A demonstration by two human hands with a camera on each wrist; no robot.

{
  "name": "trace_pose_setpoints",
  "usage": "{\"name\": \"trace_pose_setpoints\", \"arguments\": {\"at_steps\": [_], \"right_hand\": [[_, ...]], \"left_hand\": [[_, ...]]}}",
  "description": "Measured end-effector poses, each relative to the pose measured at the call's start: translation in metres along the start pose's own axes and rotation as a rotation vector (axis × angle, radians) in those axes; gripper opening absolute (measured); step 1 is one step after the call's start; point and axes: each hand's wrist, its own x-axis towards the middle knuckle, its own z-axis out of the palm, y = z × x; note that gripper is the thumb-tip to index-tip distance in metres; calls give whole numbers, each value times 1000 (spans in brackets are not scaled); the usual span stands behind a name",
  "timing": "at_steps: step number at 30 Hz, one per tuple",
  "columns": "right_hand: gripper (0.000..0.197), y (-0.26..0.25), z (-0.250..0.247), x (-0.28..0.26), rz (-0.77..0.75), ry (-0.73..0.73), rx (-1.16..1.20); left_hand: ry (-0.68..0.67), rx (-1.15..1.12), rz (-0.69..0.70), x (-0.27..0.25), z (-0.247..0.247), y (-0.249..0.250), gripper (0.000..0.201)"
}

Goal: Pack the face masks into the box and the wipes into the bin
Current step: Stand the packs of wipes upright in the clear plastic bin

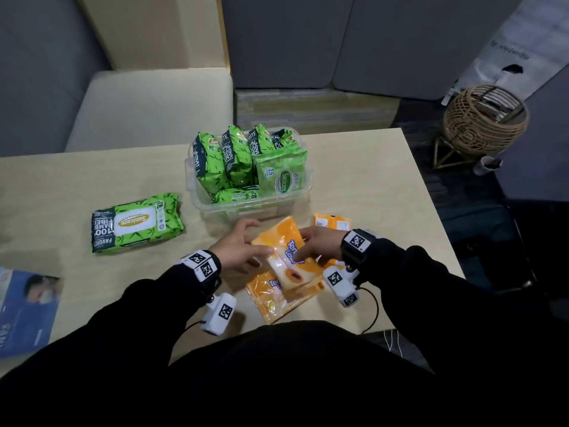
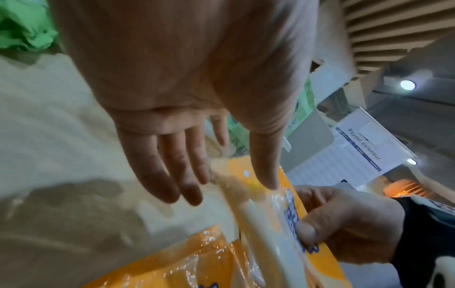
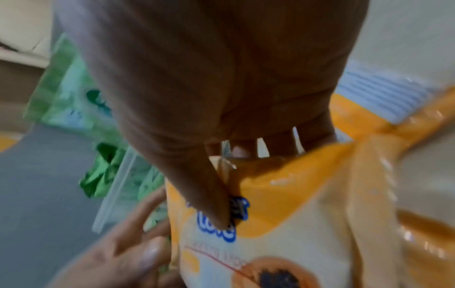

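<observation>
Right hand [image 1: 318,241] pinching glossy orange wipes pack [image 1: 284,251], thumb on top; left hand [image 1: 243,245] fingers spread alongside. Next: lift into clear plastic bin [image 1: 246,204], far side, nearly full.

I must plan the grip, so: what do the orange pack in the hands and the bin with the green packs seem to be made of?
The orange pack looks like thin glossy plastic film: it wrinkles and shows bright glints. The bin looks like clear, stiff plastic: the green packs show through its walls, which keep their shape.
</observation>
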Motion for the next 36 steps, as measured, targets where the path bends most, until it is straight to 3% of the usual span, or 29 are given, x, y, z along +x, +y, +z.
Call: {"name": "trace_pose_setpoints", "arguments": {"at_steps": [2, 4, 7, 10, 12, 14, 16, 18, 21, 23, 25, 28, 31, 33, 36], "right_hand": [[26, -7, -2, 2, 9, -49, -225], [25, -13, -1, 3, -2, -76, -359], [31, -16, -2, 4, 16, -61, -379], [42, -9, -2, 8, 52, 17, -337], [42, -1, -2, 10, 89, 29, -277], [36, 5, -3, 8, 138, 42, -297], [34, 11, -6, 5, 207, 72, -335], [37, 18, -5, 1, 272, 40, -323], [34, 26, 3, 1, 298, -28, -219], [24, 26, 10, 5, 286, 23, -108], [16, 20, 14, 10, 281, 108, -15], [10, 7, 16, 12, 274, 123, 78], [19, 4, 17, 15, 246, 134, 109], [26, 4, 17, 21, 194, 167, -81], [39, 3, 17, 29, 43, 269, -488]], "left_hand": [[-52, 57, 72, 0, -8, -2, 71], [-138, 106, 58, 0, -7, -2, 51], [-227, 231, -69, -1, 1, -7, 17], [-337, 214, -230, -7, 9, -24, 13], [-368, 285, -260, -9, 13, -38, 12], [-275, 515, -239, -4, 14, -52, 30], [-62, 844, -182, -3, 9, -56, 42], [84, 946, -111, 0, 3, -59, 43], [39, 749, -60, 6, 0, -64, 50], [-49, 666, -38, 10, 5, -64, 56], [-71, 730, 11, 16, 9, -61, 50], [42, 793, 59, 30, 3, -59, 26], [124, 848, 13, 36, -11, -52, 16], [69, 991, 28, 36, -16, -50, 29], [-96, 1062, 196, 30, -5, -50, 90]]}}
